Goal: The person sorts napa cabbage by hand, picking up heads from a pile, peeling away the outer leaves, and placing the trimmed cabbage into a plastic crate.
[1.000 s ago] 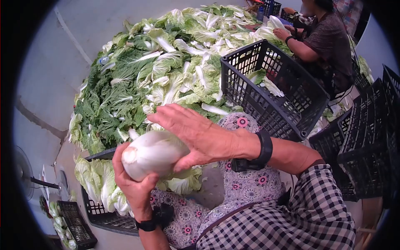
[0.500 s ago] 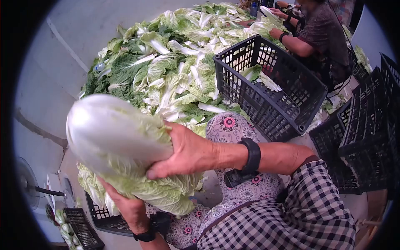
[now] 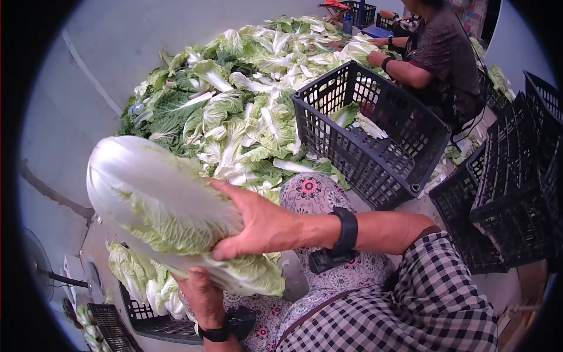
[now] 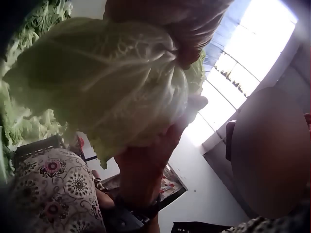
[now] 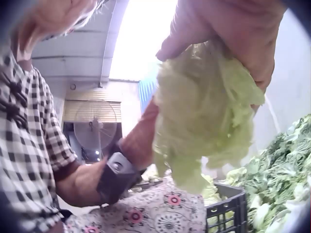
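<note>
In the head view a large pale cabbage [image 3: 158, 205] is held tilted above the lap, its white rounded end toward the upper left. The right hand [image 3: 255, 220] grips its upper side near the leafy end, thumb and fingers round it. From below, the left hand [image 3: 202, 293] holds the leafy part, thumb up and the other fingers hidden by the cabbage. The left wrist view shows leaves [image 4: 107, 82] between both hands. In the right wrist view the leafy end [image 5: 204, 111] hangs under the right hand [image 5: 233, 34].
A heap of loose leaves [image 3: 234, 111] lies ahead. Beyond the knee stands a black crate [image 3: 358, 158] with a few leaves inside. Cabbages lie in a crate [image 3: 164, 331] at lower left. Empty crates [image 3: 510, 193] stack at right, and another person [image 3: 443, 64] sits at upper right.
The cabbage has turned from its cut base facing the camera to lying lengthwise, white end at upper left. The right hand has gone from flat fingers against it to a grip.
</note>
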The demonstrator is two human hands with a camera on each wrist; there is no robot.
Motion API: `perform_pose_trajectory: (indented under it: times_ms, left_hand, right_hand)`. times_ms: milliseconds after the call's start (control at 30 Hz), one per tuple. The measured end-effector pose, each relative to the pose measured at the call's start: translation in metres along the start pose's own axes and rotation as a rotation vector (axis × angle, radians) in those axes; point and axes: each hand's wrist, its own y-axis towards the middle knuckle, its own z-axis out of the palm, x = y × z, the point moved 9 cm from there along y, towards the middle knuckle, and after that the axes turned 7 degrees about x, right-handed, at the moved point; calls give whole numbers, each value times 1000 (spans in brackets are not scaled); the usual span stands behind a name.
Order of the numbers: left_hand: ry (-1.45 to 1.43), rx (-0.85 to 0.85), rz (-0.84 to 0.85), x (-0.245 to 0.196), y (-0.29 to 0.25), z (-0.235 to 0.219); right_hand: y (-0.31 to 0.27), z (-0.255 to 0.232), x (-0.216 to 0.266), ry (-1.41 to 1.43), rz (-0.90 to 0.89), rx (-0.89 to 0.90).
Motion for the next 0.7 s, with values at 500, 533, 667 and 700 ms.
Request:
perform_pose_trajectory:
  times_ms: [500, 533, 667, 700]
  left_hand:
    - [175, 135, 125, -23, 25, -75]
    - [204, 107, 99, -20, 23, -89]
    - [258, 4, 24, -3, 21, -150]
    - [259, -31, -2, 3, 20, -165]
  right_hand:
    - [-142, -247, 89, -178, -120, -726]
    - [-155, -262, 91, -223, -104, -772]
    - [-194, -313, 94, -509, 66, -949]
    - [-198, -320, 90, -581, 158, -947]
